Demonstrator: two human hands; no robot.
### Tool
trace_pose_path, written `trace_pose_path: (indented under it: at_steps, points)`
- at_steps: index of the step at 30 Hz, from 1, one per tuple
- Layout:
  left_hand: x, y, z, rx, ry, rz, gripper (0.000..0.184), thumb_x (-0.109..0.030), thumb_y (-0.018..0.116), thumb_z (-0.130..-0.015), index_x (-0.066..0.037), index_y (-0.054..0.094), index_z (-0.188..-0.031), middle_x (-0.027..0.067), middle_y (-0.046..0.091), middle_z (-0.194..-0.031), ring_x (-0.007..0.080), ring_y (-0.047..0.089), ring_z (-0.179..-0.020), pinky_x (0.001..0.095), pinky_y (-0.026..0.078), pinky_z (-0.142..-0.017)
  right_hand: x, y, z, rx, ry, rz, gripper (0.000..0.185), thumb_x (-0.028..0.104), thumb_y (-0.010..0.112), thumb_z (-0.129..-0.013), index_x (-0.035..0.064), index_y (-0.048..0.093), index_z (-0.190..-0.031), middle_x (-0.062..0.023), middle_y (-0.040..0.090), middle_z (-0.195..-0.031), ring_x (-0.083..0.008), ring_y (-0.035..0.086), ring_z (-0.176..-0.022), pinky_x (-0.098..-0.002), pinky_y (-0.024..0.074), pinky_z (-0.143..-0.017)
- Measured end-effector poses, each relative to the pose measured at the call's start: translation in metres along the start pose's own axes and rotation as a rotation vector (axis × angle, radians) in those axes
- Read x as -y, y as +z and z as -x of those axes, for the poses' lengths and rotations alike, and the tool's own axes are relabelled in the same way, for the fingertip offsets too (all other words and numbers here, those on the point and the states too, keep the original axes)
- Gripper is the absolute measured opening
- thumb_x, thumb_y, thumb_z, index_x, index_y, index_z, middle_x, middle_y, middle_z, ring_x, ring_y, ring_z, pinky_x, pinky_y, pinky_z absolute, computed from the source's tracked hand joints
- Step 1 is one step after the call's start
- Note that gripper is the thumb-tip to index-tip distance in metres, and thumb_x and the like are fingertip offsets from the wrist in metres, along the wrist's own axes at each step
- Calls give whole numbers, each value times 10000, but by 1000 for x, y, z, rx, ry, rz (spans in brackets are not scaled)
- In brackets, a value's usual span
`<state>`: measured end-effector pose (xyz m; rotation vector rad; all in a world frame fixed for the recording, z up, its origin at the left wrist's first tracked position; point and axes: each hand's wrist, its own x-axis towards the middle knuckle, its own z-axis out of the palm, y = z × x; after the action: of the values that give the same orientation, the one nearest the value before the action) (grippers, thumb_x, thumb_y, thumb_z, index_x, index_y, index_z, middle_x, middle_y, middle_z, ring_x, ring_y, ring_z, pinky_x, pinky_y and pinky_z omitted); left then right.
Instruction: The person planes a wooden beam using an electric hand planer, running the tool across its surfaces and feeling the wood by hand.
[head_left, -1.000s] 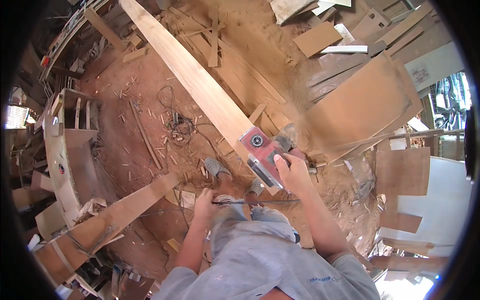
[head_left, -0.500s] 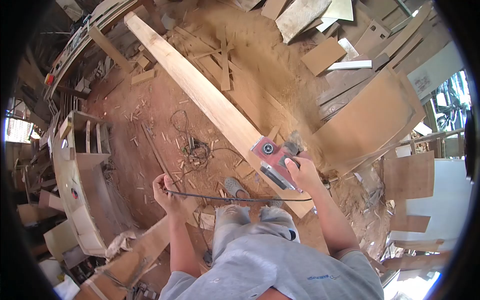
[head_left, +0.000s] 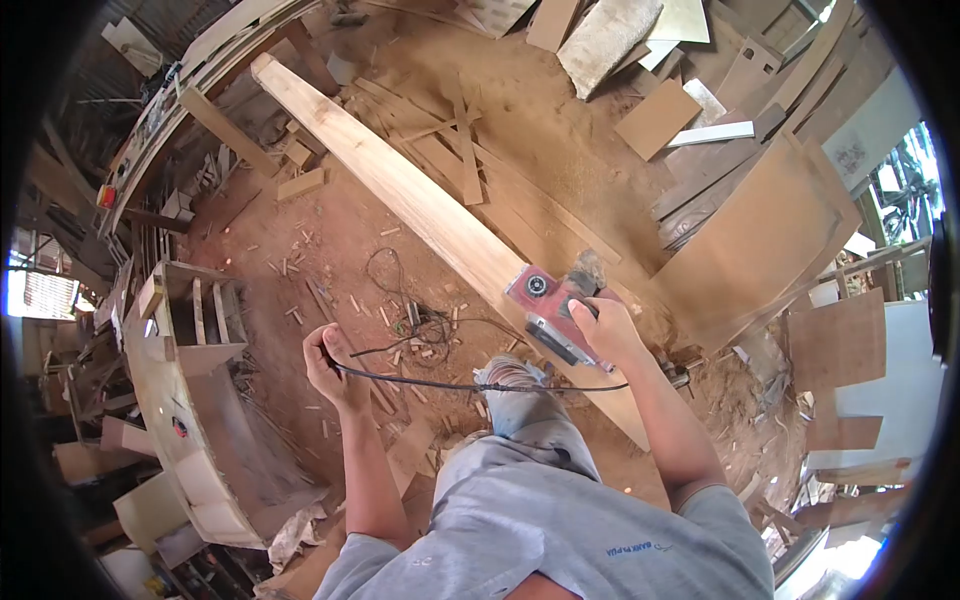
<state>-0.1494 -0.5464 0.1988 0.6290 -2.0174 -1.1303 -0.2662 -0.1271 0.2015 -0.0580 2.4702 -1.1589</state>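
A long pale plank (head_left: 400, 190) runs diagonally from the upper left to below the centre. On its near part rests a red power sander (head_left: 548, 310), with my right hand (head_left: 607, 328) closed on its handle. My left hand (head_left: 333, 365) is raised to the left of the plank, fingers curled round a black cable (head_left: 450, 384). That cable stretches across in front of my body towards my right wrist. Its far end by the tool is partly hidden behind my right forearm.
Wooden offcuts and a coiled cord (head_left: 425, 335) lie on the dirt floor (head_left: 300, 240). An open wooden cabinet frame (head_left: 190, 420) stands at left. Brown sheets (head_left: 770, 230) and boards are piled at right. More thin planks (head_left: 500, 190) lie beyond the long one.
My left hand has moved left and up from near my legs, drawing the cable out. The sander has shifted slightly along the plank. The view has moved, and one leg has changed position.
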Motion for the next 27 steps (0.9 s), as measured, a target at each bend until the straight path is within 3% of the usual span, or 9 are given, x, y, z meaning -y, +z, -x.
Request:
trace_pose_path:
  at_steps: [6,12,15,18,19,22,27]
  points:
    - [2,7,-54,-17,110,-20,336,-323,619,-1173,-4,717,-1130,-4,663,-931,76,566,-820,253,476,-764,27,14,-34,10,36,30,522,479,617,-1063,-5,807,-1101,-277,759,-897,-440,757,-888,-503,562,-823]
    - [27,48,-125,120,89,150,373,-362,603,-1176,-6,713,-1163,-24,621,-841,49,518,-690,230,433,-632,58,30,-70,39,111,42,506,485,628,-1052,10,803,-1036,-282,757,-904,-468,748,-913,-534,566,-816]
    - [53,78,-166,182,95,155,408,-385,520,-1205,-10,681,-1201,-45,531,-734,41,452,-628,227,355,-576,66,48,-94,-24,35,27,504,497,633,-1047,23,800,-1004,-271,756,-898,-479,743,-915,-547,569,-813]
    - [66,98,-205,299,102,160,432,-411,530,-1198,-4,674,-1203,-39,533,-729,43,457,-613,231,356,-569,86,61,-115,-37,66,66,510,521,636,-1039,39,799,-994,-262,755,-883,-491,738,-908,-557,568,-810]
    - [74,101,-218,319,77,136,496,-476,549,-1178,-1,695,-1194,-22,571,-722,54,521,-613,230,407,-570,92,65,-125,-38,64,61,515,526,637,-1037,38,796,-991,-264,753,-879,-493,737,-904,-561,568,-809]
    - [84,118,-254,309,128,222,588,-561,537,-1159,6,676,-1228,-21,544,-704,56,500,-604,224,385,-557,113,78,-153,-11,77,43,529,538,637,-1031,34,789,-982,-272,749,-869,-501,735,-895,-573,565,-806]
    - [81,124,-286,261,-107,344,743,-704,455,-1130,-1,658,-1260,-21,484,-707,65,451,-583,237,355,-537,151,100,-198,2,100,32,542,533,630,-1034,16,777,-962,-290,745,-862,-513,730,-880,-593,556,-798]
